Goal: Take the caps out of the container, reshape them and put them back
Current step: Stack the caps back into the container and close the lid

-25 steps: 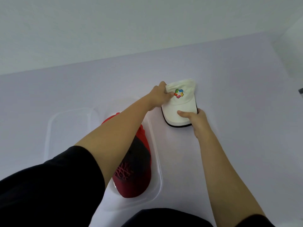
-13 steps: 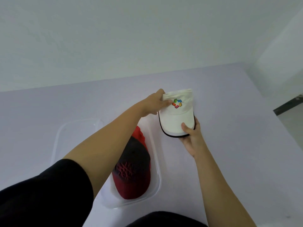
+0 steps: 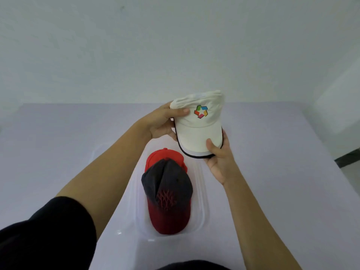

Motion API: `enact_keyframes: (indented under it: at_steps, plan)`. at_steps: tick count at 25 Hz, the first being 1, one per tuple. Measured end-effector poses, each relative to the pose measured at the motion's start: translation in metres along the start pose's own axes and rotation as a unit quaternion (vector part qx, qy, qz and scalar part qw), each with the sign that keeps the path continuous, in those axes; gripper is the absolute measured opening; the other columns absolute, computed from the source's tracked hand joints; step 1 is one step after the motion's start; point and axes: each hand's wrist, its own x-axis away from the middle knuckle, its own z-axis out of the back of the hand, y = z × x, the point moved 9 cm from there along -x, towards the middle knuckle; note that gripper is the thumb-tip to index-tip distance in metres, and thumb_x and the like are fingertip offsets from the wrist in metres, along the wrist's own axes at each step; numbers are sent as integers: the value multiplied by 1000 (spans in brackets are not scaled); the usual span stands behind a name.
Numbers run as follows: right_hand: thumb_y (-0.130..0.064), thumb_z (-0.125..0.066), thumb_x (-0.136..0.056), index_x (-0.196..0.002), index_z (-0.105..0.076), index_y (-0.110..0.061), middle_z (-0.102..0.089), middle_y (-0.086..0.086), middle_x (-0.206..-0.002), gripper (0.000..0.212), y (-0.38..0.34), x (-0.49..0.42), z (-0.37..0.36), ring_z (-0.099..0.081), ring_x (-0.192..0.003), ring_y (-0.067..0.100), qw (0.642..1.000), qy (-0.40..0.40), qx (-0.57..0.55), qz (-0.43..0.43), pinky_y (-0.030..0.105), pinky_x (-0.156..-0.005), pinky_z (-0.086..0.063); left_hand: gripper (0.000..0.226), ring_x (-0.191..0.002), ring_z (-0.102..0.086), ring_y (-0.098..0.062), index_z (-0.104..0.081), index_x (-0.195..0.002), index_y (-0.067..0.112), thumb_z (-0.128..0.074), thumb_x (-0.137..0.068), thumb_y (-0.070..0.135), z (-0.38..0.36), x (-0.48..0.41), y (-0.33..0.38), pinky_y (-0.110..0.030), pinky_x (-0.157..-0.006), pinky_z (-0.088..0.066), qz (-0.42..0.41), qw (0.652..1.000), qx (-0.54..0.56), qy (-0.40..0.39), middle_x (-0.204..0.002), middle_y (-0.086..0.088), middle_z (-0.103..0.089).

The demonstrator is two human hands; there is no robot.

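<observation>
The white cap [image 3: 198, 131] is up in the air above the far end of the container [image 3: 204, 193], clear of the worktop [image 3: 282, 162] and carried between both of my hands. Its crown is crumpled and pressed flat along the top, its many-coloured logo [image 3: 201, 111] faces me, and its dark-edged brim hangs down on the side nearest me. My left grip [image 3: 160, 123] is clenched on the left side of the crown: the thumb lies across the fabric just beside the logo, and the fingers go behind the cloth, where I cannot see them. My right grip [image 3: 219, 158] pinches the near right corner of the brim, thumb on top and fingers curled underneath. Inside the container lies a red and dark cap [image 3: 167, 197], its dark crown in the middle with a red mesh-like mark on it and its red end toward the container's near end. A second red cap [image 3: 165, 154] shows from under it at the container's far end, directly below the white cap's brim but not touching it. The container itself is clear plastic with rounded corners and rests flat on the pale lilac worktop. My left forearm crosses over the container's left side, and its black sleeve [image 3: 44, 236] fills the corner to the near left of the container. Beyond the container the worktop runs back to a plain pale wall [image 3: 175, 45].
</observation>
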Motion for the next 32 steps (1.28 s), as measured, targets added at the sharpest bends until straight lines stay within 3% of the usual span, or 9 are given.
enact_keyframes:
  at_steps: [5,10,12,15,17,19,23,28,32]
  plan:
    - [-69,-69,-50,-148,10,-28,-28,-8,-145,132,22,-11,-28,-34,-134,16,988,-11,141,-68,37,-115,-27,43,-96,-64,-28,-57,-119,20,-66,-78,15,60,24,7,-56,-66,-55,-38,998,25,45,-110,-2,-67]
    - [-97,-43,-33,-147,-3,-33,-21,5,-156,136,62,-27,-31,-29,-140,24,929,-67,331,-151,44,-118,-18,41,-89,-65,-28,-57,-117,19,-64,-77,12,106,36,15,-50,-62,-55,-67,994,28,76,-108,-6,-66]
    - [-92,-47,-41,-147,3,-34,-19,10,-157,131,84,-30,-29,-26,-141,26,873,-107,428,-210,45,-117,-19,41,-87,-66,-26,-56,-118,17,-63,-78,11,121,37,18,-49,-61,-56,-74,993,30,83,-108,-5,-66]
    - [-70,-74,-48,-146,17,-33,-12,10,-158,139,113,-26,-27,-23,-142,28,777,-183,522,-300,46,-115,-23,39,-86,-66,-25,-56,-117,17,-63,-79,11,133,35,20,-50,-63,-56,-80,993,25,86,-107,-5,-67]
    - [-56,-85,-48,-146,17,-31,-4,7,-159,144,122,-32,-24,-18,-144,29,743,-184,568,-301,48,-115,-24,37,-88,-67,-25,-57,-115,18,-63,-79,10,138,31,19,-50,-63,-56,-83,992,32,92,-106,-4,-67]
    - [-49,-89,-47,-148,9,-24,-3,5,-158,143,121,-39,-26,-16,-144,27,738,-168,594,-272,47,-115,-25,36,-89,-66,-26,-57,-112,18,-63,-78,9,141,28,14,-53,-65,-56,-85,991,34,95,-106,-4,-67]
    - [-48,-90,-42,-135,-30,-19,-43,1,-134,114,107,-39,-35,-46,-124,22,750,-170,609,-195,43,-103,-43,25,-86,-67,-23,-59,-99,19,-64,-78,8,145,23,8,-57,-69,-56,-95,990,30,101,-101,-2,-69]
    - [-46,-90,-46,-124,-26,-26,-51,-2,-120,103,92,-22,-43,-55,-107,19,762,-191,601,-145,35,-89,-49,20,-77,-66,-19,-54,-72,20,-67,-75,5,143,22,1,-47,-65,-57,-109,987,5,114,-83,2,-68]
    - [-50,-88,-46,-115,-25,-33,-52,-5,-117,95,83,-5,-59,-56,-103,15,756,-224,607,-100,34,-88,-51,24,-75,-66,-17,-55,-66,20,-68,-73,1,134,21,1,-39,-63,-56,-141,984,-23,105,-74,4,-66]
